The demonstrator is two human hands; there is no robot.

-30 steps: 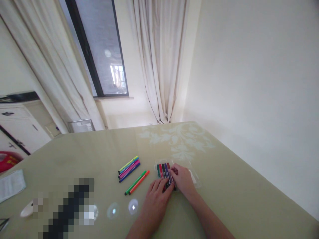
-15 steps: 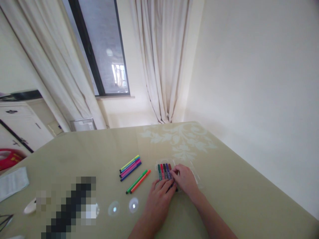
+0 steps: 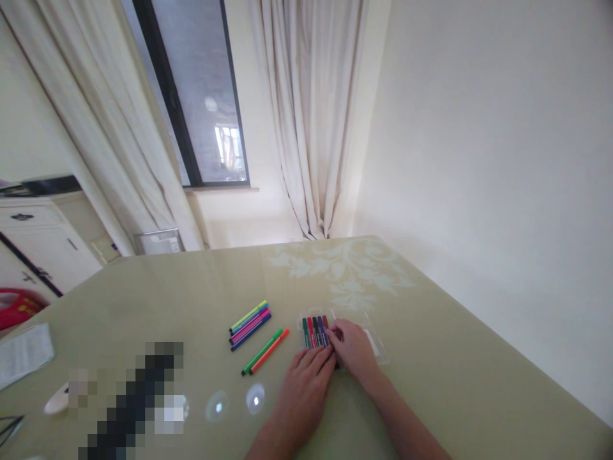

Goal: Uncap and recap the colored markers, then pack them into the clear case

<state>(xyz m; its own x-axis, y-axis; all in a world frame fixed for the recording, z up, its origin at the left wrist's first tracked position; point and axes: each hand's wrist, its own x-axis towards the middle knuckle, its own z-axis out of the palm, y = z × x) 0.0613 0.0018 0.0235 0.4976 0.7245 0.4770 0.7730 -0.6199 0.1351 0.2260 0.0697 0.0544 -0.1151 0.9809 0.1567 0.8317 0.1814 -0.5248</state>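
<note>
A clear plastic case (image 3: 378, 348) lies opened flat on the table, its left part holding a row of felt-tip pens (image 3: 315, 332) in green, red, black, purple and brown. My left hand (image 3: 306, 386) rests over the lower ends of this row, fingers stretched out and flat. From the right, my right hand (image 3: 354, 348) reaches into the case with thumb and forefinger pinched at the brown felt-tip pen (image 3: 325, 321); most of that pen is hidden by my fingers. Left of the case lie a green pen (image 3: 263, 351) and an orange pen (image 3: 271, 351), side by side.
Several more pens (image 3: 249, 326), yellow, blue and pink among them, lie grouped farther left. A blurred dark object (image 3: 134, 402) and a white mouse-like item (image 3: 57, 397) are at front left, with a folded cloth (image 3: 26, 354) at the left edge. A wall (image 3: 502, 191) borders the table's right.
Both hands stay at the case with only slight finger shifts. The pens and case hold their places; the view has tilted a little.
</note>
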